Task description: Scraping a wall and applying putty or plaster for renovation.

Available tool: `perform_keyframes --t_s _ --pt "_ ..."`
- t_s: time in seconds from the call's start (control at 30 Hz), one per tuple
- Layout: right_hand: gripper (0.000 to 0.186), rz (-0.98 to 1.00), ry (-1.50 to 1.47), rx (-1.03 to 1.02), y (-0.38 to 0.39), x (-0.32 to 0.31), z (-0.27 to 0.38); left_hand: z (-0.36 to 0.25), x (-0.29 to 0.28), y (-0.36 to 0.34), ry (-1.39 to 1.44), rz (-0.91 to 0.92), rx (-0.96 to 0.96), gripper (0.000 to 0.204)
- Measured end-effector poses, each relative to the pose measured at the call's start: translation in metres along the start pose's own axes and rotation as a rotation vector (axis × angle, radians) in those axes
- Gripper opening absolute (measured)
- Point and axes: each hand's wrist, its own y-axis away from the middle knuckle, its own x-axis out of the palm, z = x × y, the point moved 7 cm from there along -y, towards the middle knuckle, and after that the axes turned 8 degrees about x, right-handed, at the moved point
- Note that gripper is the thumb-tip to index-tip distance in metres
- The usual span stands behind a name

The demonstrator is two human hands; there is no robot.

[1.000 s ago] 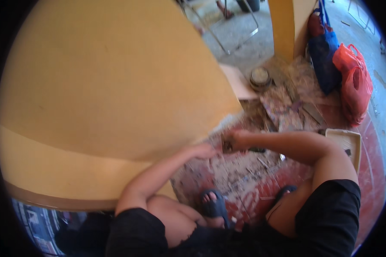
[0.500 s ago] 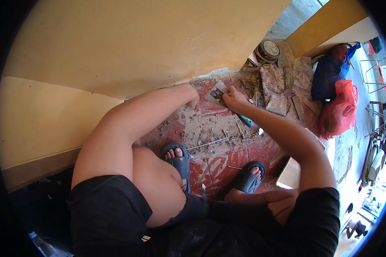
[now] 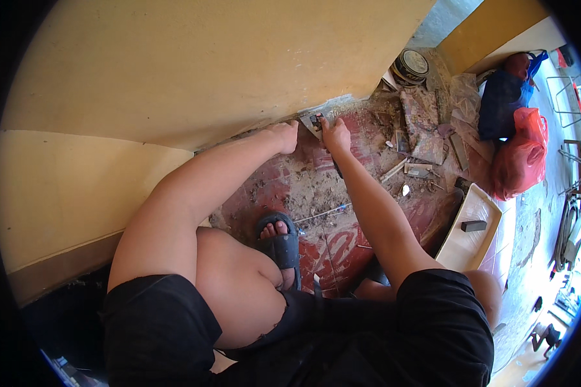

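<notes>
My right hand (image 3: 336, 135) is closed round a putty knife (image 3: 310, 124) with a wide, flat metal blade. The blade lies at the foot of the yellow wall (image 3: 226, 58), where the wall meets the red floor. Most of the handle is hidden under my hand and forearm. Just left of the blade, close to the wall base, my left hand (image 3: 282, 137) has its fingers curled in; whatever is in them, if anything, does not show. Loose dirt and crumbs (image 3: 303, 187) cover the red tiles below both hands.
A paint can (image 3: 410, 66) stands beyond the wall's corner, near debris and a patterned slab (image 3: 421, 122). To the right are a blue bag (image 3: 500, 103), a red plastic bag (image 3: 521, 155) and a cream tray (image 3: 455, 248) holding a dark block (image 3: 474, 226). A thin stick (image 3: 323, 213) lies near my sandal (image 3: 281, 248).
My right hand has moved left and toward the wall, bringing the blade to the wall's base. My left hand has shifted slightly. More of the tray at the right now shows.
</notes>
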Motion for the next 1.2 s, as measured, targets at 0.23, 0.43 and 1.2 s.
perform_keyframes --t_s 0.23,0.43,1.2 --pt "0.055 -0.087 0.092 -0.094 -0.016 0.02 -0.006 -0.013 0.002 0.005 -0.061 0.101 0.074 0.052" --pt "0.049 -0.17 0.017 -0.158 -0.014 0.03 -0.003 0.001 0.012 -0.004 -0.149 0.221 0.09 0.043" --pt "0.036 -0.257 -0.058 -0.272 -0.007 0.026 0.001 0.006 0.022 -0.007 -0.204 0.225 0.166 0.037"
